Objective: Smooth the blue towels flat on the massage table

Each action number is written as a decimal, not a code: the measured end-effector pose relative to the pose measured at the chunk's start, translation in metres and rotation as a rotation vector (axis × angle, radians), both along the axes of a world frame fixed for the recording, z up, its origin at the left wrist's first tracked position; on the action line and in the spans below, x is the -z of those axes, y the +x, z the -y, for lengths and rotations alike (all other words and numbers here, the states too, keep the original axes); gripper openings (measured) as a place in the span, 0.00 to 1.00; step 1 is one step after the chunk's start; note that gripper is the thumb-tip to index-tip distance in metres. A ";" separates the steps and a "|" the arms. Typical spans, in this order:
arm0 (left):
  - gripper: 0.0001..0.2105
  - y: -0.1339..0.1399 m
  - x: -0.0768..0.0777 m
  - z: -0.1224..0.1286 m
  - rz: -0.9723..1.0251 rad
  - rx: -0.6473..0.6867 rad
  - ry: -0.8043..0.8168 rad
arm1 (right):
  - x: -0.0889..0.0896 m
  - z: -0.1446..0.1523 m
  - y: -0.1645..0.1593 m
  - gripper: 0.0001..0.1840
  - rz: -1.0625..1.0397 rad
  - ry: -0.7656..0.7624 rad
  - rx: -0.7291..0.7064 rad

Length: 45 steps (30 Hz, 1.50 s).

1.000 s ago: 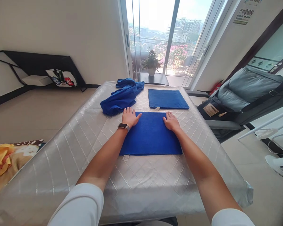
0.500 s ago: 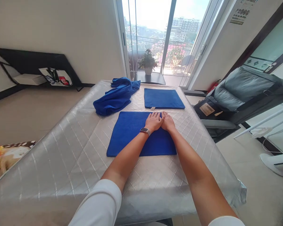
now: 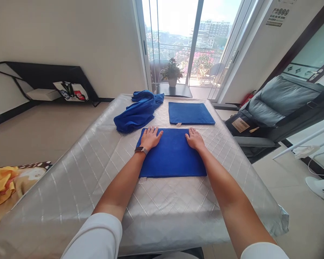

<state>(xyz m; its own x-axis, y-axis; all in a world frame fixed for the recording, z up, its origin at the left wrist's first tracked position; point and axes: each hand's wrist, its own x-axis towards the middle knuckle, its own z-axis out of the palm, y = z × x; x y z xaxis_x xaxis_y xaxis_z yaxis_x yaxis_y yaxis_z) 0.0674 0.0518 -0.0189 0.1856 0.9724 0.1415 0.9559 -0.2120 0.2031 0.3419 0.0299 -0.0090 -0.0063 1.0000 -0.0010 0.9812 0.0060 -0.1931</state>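
Observation:
A blue towel [image 3: 172,158] lies flat as a rectangle on the table in front of me, with a small white tag showing at its near left corner. My left hand [image 3: 150,138] rests palm down on its far left part, fingers spread. On the far right corner lies my right hand [image 3: 195,138], also flat with the fingers stretched forward. Beyond them sits a second blue towel [image 3: 191,113], folded into a neat rectangle with a white tag at its near edge. To its left, a crumpled blue towel [image 3: 139,112] is heaped loosely.
A silver quilted cloth covers the table [image 3: 97,187]. A grey armchair [image 3: 280,104] with a black bag [image 3: 239,124] stands at the right. Behind the table, a potted plant [image 3: 172,73] sits on a chair by the glass door. Patterned fabric [image 3: 24,180] lies at the left.
My left hand has slid left, away from my right hand, to the towel's far left part. My right hand has shifted slightly right. The towel's near left tag now shows.

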 end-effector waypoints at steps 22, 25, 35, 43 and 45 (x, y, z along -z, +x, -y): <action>0.34 -0.008 0.002 0.005 0.013 -0.063 0.032 | 0.004 0.024 -0.006 0.37 0.018 0.015 0.022; 0.34 -0.006 0.002 0.004 0.012 -0.080 0.024 | 0.004 0.023 -0.006 0.37 0.009 0.015 0.026; 0.28 0.016 -0.011 0.014 -0.031 -0.031 0.221 | 0.004 0.024 -0.008 0.37 -0.021 0.036 0.022; 0.24 0.149 -0.020 0.037 0.100 0.356 0.169 | 0.005 0.029 -0.003 0.35 0.036 0.055 -0.035; 0.26 0.162 -0.015 0.037 0.111 0.333 0.107 | 0.005 0.030 -0.001 0.35 0.045 0.057 -0.051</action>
<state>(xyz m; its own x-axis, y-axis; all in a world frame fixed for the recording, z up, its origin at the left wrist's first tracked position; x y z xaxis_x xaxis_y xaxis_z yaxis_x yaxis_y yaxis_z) 0.2297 0.0143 -0.0037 0.4675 0.8396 0.2764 0.8041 -0.5339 0.2615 0.3411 0.0000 -0.0140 -0.0580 0.9968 0.0548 0.9870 0.0655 -0.1470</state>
